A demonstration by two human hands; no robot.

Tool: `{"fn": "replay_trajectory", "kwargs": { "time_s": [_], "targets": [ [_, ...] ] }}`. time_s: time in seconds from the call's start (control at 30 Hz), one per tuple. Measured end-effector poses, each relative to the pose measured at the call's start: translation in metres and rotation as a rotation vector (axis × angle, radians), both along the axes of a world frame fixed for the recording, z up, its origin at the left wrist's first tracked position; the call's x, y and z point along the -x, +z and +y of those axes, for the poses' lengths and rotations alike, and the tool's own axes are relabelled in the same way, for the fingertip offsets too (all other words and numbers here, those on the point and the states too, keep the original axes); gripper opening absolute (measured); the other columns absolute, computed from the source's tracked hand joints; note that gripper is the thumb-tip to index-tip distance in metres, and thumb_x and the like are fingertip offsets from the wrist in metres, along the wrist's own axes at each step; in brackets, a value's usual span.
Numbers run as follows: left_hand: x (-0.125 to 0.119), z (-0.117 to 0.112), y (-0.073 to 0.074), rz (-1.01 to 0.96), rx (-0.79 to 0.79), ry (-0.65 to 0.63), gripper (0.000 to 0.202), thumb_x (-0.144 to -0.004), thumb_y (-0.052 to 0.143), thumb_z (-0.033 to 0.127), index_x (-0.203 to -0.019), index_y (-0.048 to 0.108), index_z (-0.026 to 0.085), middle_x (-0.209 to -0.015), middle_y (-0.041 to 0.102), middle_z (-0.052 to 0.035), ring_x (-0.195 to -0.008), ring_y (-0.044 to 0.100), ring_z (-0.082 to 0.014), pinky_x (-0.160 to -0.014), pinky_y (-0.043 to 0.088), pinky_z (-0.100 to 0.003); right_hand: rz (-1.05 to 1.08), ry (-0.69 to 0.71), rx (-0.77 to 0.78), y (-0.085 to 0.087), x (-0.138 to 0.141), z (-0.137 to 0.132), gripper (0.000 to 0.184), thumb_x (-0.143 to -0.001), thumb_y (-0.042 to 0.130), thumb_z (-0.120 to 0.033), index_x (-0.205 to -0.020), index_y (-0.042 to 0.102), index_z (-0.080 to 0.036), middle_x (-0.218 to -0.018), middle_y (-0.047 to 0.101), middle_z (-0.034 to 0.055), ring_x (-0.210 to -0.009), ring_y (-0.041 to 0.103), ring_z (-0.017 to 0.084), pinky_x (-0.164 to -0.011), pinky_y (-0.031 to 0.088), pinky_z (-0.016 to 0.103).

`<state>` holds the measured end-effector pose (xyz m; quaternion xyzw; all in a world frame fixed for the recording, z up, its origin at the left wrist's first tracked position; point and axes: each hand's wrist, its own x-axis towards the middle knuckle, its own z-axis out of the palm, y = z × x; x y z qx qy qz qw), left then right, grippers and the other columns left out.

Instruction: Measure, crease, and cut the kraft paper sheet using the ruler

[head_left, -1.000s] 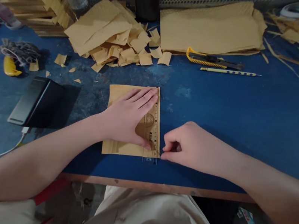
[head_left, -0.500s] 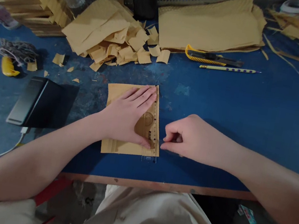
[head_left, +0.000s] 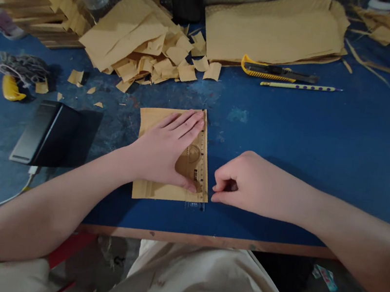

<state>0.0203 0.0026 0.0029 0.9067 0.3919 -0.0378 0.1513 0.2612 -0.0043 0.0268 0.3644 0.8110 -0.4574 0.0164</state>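
Observation:
My left hand (head_left: 164,153) lies flat with its fingers stretched out, pressing on a clear plastic ruler (head_left: 203,167) and a piece of brown paper (head_left: 141,189) beneath it. The ruler runs along the paper's right edge, and its lower end sticks out past the paper's near side. A round cut-out shows in the ruler between thumb and fingers. Just right of that edge, my right hand (head_left: 248,181) is closed, thumb and curled forefinger drawn together; whatever lies inside its fingers is hidden.
Behind lie torn brown paper scraps (head_left: 143,49), a stack of brown sheets (head_left: 268,29), a yellow utility knife (head_left: 266,70) and a pencil (head_left: 300,87). A black box-shaped device (head_left: 44,134) with a white cable stands at left. The table's front edge (head_left: 202,240) runs close to me.
My right hand has shifted very slightly down, toward the table's front edge. The left hand, ruler and paper stay in place.

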Motion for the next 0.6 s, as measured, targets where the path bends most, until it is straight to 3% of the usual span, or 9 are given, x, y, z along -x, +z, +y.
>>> {"fn": "replay_trajectory", "kwargs": {
  "time_s": [0.43, 0.6],
  "targets": [
    [0.0002, 0.0000, -0.0008, 0.007, -0.005, 0.000, 0.138, -0.072, 0.050, 0.098, -0.164, 0.010, 0.003, -0.171, 0.007, -0.0237, -0.160, 0.007, -0.0396, -0.130, 0.005, -0.050, 0.000, 0.056, -0.001, -0.0004, 0.0012, -0.0022, 0.019, -0.078, 0.077, -0.018, -0.062, 0.068, -0.021, -0.063, 0.069, -0.0047, -0.057, 0.059, 0.011, -0.058, 0.037, 0.027],
    [0.0002, -0.0004, -0.0010, -0.006, -0.012, 0.002, 0.136, -0.072, 0.050, 0.097, -0.164, 0.010, 0.006, -0.171, 0.008, -0.0232, -0.160, 0.009, -0.0400, -0.130, 0.006, -0.051, 0.026, 0.012, -0.011, -0.0013, 0.0016, -0.0021, 0.020, -0.078, 0.074, -0.018, -0.060, 0.066, -0.021, -0.061, 0.067, -0.0049, -0.055, 0.057, 0.011, -0.057, 0.036, 0.027]
  ]
}}
